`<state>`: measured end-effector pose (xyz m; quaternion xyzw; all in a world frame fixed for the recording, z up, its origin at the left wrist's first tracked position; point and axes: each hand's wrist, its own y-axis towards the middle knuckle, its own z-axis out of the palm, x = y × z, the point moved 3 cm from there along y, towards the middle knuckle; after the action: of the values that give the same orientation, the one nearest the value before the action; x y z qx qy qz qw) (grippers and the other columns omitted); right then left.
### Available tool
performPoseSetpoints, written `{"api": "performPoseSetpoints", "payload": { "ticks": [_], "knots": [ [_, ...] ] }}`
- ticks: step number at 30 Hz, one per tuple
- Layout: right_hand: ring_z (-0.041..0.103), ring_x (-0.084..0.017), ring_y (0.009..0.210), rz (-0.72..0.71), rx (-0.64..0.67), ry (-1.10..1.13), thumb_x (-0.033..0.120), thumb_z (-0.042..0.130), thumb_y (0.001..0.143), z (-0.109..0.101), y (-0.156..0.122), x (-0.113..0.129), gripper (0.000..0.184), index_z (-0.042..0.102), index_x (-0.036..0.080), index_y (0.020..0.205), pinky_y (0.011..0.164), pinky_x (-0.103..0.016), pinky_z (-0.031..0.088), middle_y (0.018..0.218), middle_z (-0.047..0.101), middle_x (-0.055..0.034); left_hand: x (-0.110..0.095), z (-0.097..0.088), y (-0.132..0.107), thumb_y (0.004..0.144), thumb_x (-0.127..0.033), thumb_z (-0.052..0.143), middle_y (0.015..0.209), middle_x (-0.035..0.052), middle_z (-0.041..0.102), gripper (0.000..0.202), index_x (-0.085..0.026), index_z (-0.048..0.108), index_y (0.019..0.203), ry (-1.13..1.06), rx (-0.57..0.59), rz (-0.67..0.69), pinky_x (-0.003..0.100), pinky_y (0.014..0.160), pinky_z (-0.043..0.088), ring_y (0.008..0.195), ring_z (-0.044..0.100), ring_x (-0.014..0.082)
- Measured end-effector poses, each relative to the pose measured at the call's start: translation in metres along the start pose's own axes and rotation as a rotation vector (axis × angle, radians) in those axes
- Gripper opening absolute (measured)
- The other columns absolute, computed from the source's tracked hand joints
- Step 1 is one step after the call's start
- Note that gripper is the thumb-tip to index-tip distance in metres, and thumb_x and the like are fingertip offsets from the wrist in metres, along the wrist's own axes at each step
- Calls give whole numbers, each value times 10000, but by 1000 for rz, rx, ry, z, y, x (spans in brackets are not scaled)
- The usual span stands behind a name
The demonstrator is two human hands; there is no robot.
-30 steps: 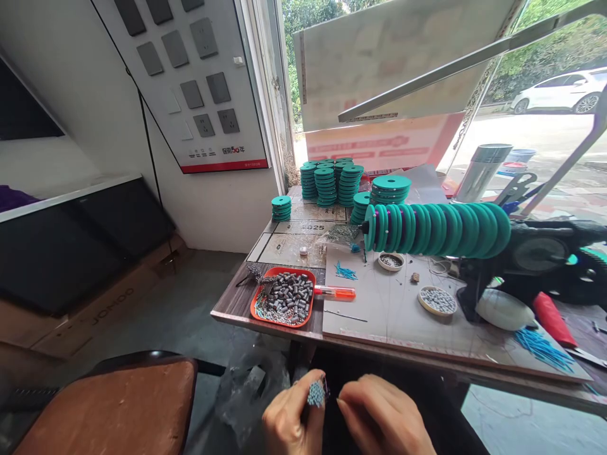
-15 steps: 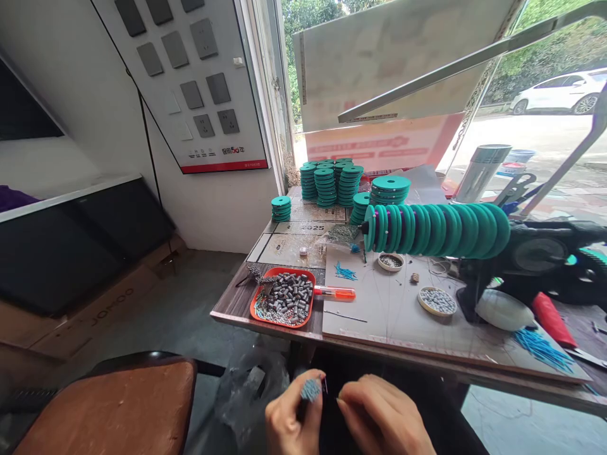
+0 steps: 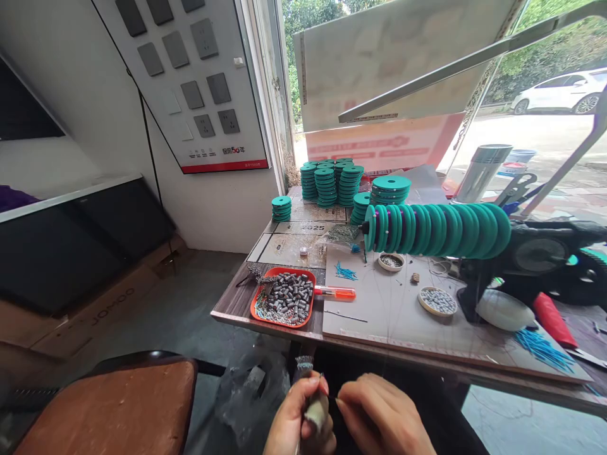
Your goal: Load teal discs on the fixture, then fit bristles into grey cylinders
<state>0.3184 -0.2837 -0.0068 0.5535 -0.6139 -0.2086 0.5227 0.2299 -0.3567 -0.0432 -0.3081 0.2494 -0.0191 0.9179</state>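
At the bottom of the view, below the table's front edge, my left hand (image 3: pixel 298 420) is closed round a small bundle of thin teal-tipped pieces (image 3: pixel 304 364) that points upward from my fingers. My right hand (image 3: pixel 379 414) sits just to its right, fingers curled and pinched toward the left hand; what it holds, if anything, is too small to see. Straight ahead on the table stands an orange tray (image 3: pixel 260 292) of small grey cylinders. A row of green discs (image 3: pixel 436 229) is threaded on a horizontal spindle at the right.
Stacks of green discs (image 3: pixel 332 180) stand at the table's far side. Two small dishes (image 3: pixel 437 300) of tiny parts, an orange pen (image 3: pixel 336 292) and loose teal pieces (image 3: pixel 543 349) lie on the board. A brown stool (image 3: pixel 109 404) is at my lower left.
My left hand has turned the bundle so its tips point up and away instead of facing me. My right hand has barely moved.
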Motion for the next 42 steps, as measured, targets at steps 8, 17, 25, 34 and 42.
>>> {"api": "performPoseSetpoints", "payload": {
  "ticks": [8,17,25,34,42],
  "knots": [
    [292,23,617,1,6,7,96,392,823,0,-1,1,188,469,82,652,627,-97,190,548,406,-3,-2,0,-1,507,-384,696,259,-121,235,402,-202,364,640,23,-65,8,131,343,89,247,153,-4],
    [320,42,613,13,20,-27,137,375,846,0,1,0,228,475,72,653,619,-86,211,552,414,-1,-1,-2,2,550,-374,666,266,-113,220,338,-205,393,657,22,-59,11,135,345,81,250,161,7],
    [299,26,612,12,20,8,105,400,824,0,0,-1,195,469,86,643,618,-92,196,548,413,2,-2,-1,-1,577,-389,634,280,-118,208,342,-204,362,670,62,-70,25,138,364,98,263,177,-5],
    [293,24,613,19,18,21,95,400,819,0,0,1,184,466,85,647,618,-93,190,545,404,1,-3,0,-2,523,-405,664,269,-121,209,407,-205,338,663,86,-83,17,132,358,82,263,149,-10],
    [278,19,617,4,4,31,77,413,806,1,-1,0,169,465,86,646,627,-93,185,539,393,0,-3,3,-4,571,-405,617,286,-125,210,376,-207,317,680,122,-77,23,134,374,105,279,165,-13]
  ]
}}
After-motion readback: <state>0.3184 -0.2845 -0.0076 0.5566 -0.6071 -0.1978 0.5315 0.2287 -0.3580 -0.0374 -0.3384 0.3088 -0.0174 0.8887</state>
